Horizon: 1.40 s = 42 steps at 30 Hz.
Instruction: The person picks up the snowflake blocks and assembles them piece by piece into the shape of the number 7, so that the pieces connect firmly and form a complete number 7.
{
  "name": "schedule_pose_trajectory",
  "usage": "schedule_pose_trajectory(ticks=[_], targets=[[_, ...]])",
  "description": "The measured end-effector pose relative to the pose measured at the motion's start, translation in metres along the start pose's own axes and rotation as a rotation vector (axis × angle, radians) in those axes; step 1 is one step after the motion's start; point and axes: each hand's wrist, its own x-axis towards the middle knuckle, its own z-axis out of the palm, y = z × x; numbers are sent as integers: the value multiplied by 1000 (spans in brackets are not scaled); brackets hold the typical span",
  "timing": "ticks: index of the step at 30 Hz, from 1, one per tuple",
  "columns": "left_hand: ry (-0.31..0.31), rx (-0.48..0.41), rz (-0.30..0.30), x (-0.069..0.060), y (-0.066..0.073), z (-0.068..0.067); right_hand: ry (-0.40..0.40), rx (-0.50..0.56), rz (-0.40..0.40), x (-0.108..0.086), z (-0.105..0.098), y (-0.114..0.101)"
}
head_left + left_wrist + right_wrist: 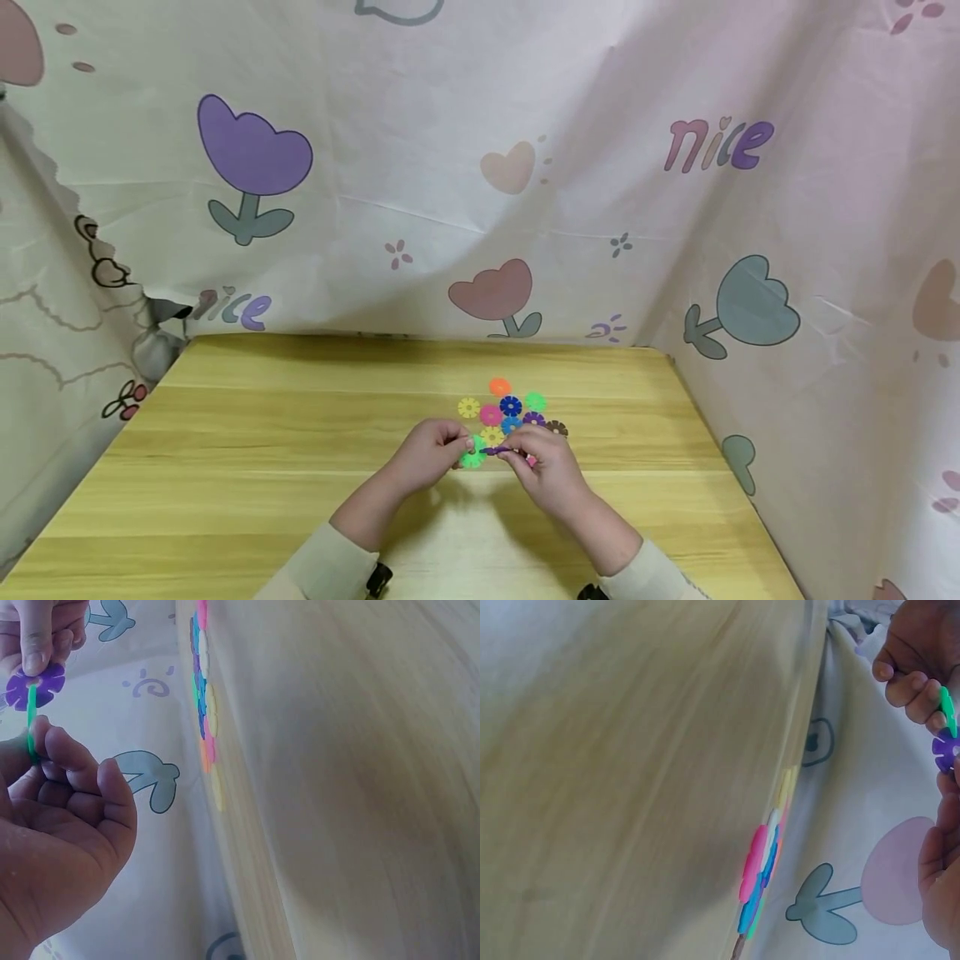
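Technician: State the finger positions.
Inspector: Left hand: thumb and fingers pinched on the green slotted disc; outer fingers loosely curled. Right hand: thumb and fingers clamped on the purple slotted disc.
Technician: Location of both discs?
Inspector: Between the two sets of fingers, raised above the tabletop. The discs meet crosswise; depth of engagement cannot be determined. Further slotted discs, including orange, yellow, pink, blue and brown, lie on the tabletop just beyond the fingers.
Technician: Legible markings?
Inspector: The printed cloth reads "nice" twice: beyond the fingers to the left, and higher to the right.
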Motion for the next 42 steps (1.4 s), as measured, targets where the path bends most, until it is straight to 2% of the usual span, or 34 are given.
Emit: schedule_pose_trajectory(ticks=[15,22,25,31,34,36,38,42], targets=[[-2,-3,27,0,-3,-1,27,34,15,-2,2,-8],[12,-10,8,-1,2,-2,66,63,-71,3,6,-8],[15,-20,16,-2,3,-2,70,67,-65,3,6,-10],[5,-17,21,-5,2,-2,35,65,6,-1,8,-12],[34,12,25,-8,-2,2,13,11,25,-4,8,-12],[76,40,46,-10,-4,6,17,-40,22,-6,7,-11],[125,83,96,-11,-4,11,30,-84,24,-7,5,-11],[179,254,264,-11,-2,21,39,-115,30,-8,3,-9]])
